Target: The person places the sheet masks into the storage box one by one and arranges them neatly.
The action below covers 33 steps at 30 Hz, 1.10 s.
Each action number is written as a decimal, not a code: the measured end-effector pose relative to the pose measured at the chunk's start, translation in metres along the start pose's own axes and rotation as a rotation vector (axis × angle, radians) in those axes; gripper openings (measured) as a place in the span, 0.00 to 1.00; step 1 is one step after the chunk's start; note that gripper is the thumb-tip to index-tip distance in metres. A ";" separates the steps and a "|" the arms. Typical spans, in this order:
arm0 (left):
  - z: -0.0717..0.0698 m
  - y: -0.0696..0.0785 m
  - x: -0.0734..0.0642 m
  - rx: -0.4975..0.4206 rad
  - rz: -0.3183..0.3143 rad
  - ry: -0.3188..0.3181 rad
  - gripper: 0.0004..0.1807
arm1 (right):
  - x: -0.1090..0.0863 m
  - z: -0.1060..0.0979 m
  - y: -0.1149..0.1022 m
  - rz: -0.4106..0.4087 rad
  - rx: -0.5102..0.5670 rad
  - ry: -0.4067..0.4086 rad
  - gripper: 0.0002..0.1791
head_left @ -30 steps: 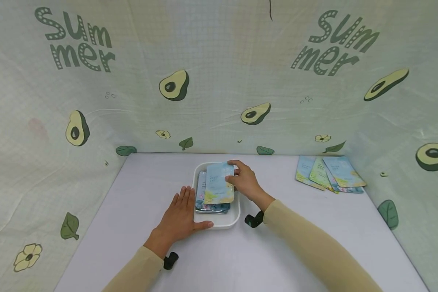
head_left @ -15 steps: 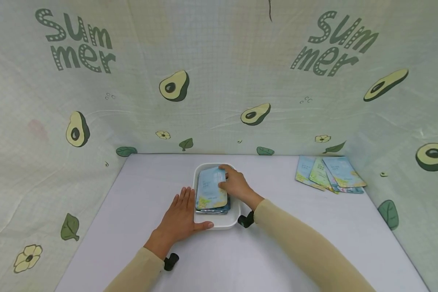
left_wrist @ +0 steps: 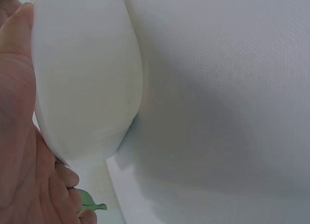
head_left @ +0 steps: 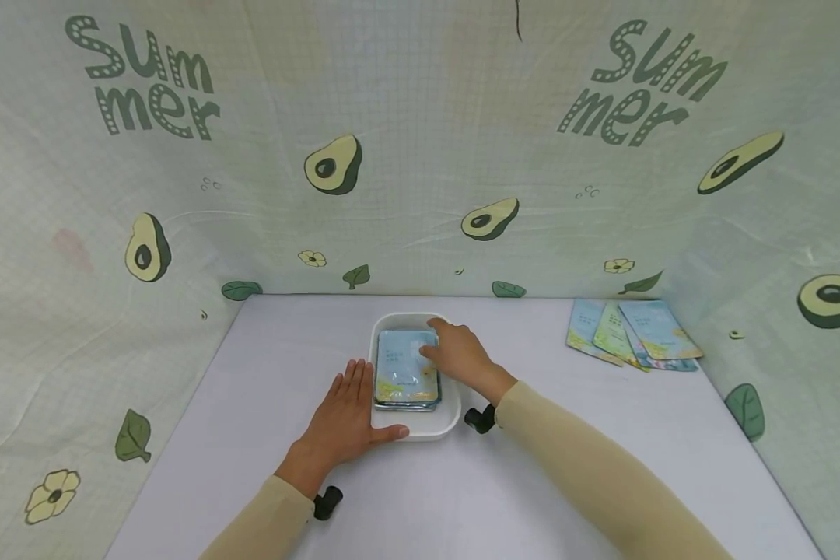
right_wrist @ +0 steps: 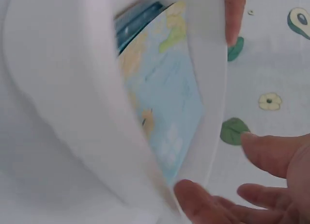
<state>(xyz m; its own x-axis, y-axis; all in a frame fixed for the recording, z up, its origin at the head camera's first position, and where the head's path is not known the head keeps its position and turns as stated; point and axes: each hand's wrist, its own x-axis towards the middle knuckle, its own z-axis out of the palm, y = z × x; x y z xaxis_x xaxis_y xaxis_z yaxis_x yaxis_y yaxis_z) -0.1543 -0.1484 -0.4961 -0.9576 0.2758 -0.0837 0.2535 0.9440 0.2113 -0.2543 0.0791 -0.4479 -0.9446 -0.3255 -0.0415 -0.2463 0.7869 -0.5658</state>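
Observation:
In the head view a white tray [head_left: 420, 426] holds a stack of flat printed packets, the top packet [head_left: 404, 373] light blue with yellow and green print along its lower edge. My left hand [head_left: 343, 416] lies along the tray's left side, fingers straight, thumb at the front rim. The left wrist view shows that palm against the tray's outer wall [left_wrist: 87, 78]. Over the tray's right side is my right hand [head_left: 465, 356], and in the right wrist view its thumb and fingers stand apart with nothing between them. Darker blue packets [right_wrist: 140, 25] show beneath the top one.
Several more packets [head_left: 661, 330] lie fanned and overlapping at the back right of the white table [head_left: 420, 498]. A cloth backdrop [head_left: 406, 101] printed with avocados and leaves surrounds the table on the back and sides.
My right hand has brought the light blue packet left and down onto the stack and let it go, then moved slightly right. The left hand has stayed in place.

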 end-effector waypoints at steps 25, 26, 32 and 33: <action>0.000 0.001 -0.002 -0.036 -0.020 -0.011 0.73 | -0.058 -0.065 0.206 0.170 -0.358 0.145 0.47; 0.000 0.001 -0.003 -0.038 -0.020 -0.011 0.73 | -0.060 -0.065 0.211 0.184 -0.362 0.133 0.48; 0.000 0.001 -0.002 -0.043 -0.022 -0.010 0.73 | -0.065 -0.063 0.228 0.245 -0.362 0.057 0.52; 0.000 0.001 -0.001 -0.043 -0.021 -0.009 0.73 | -0.066 -0.063 0.229 0.246 -0.361 0.043 0.52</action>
<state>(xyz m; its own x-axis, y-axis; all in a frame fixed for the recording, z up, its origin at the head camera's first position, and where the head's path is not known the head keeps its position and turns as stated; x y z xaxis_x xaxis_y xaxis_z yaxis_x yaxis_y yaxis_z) -0.1528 -0.1476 -0.4957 -0.9613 0.2578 -0.0975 0.2269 0.9411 0.2506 -0.2623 0.3136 -0.5229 -0.9909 -0.0896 -0.1001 -0.0659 0.9736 -0.2187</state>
